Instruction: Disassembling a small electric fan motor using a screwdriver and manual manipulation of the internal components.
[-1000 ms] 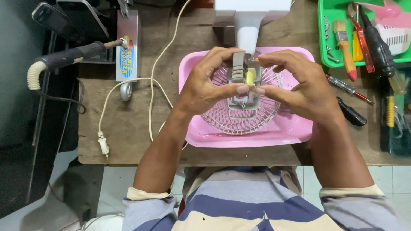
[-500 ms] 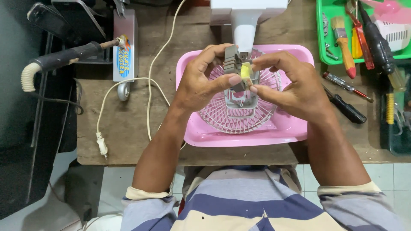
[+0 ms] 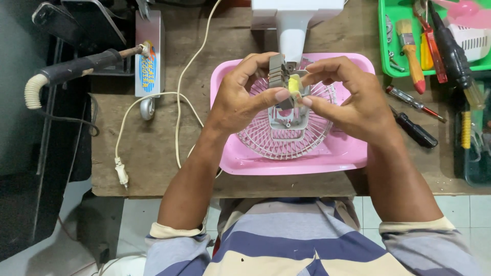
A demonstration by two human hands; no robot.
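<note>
Both hands hold a small fan motor [image 3: 284, 82], a grey laminated metal block with a yellow-taped coil, above a pink tray [image 3: 353, 153]. My left hand [image 3: 240, 99] grips the metal block from the left, thumb pressing across its front. My right hand [image 3: 345, 99] pinches the yellow coil side with thumb and forefinger. Under the motor, a pale pink fan grille [image 3: 286, 135] lies flat in the tray.
A white fan base [image 3: 296, 20] stands behind the tray. A white power cord [image 3: 176, 97] with plug [image 3: 121, 174] trails left. A soldering iron [image 3: 76, 66] rests at far left. Screwdrivers [image 3: 414, 128] lie right, beside a green tray [image 3: 388, 51] of tools.
Both hands have shifted slightly up and left with the motor. The right fingers have closed in on the yellow coil side.
</note>
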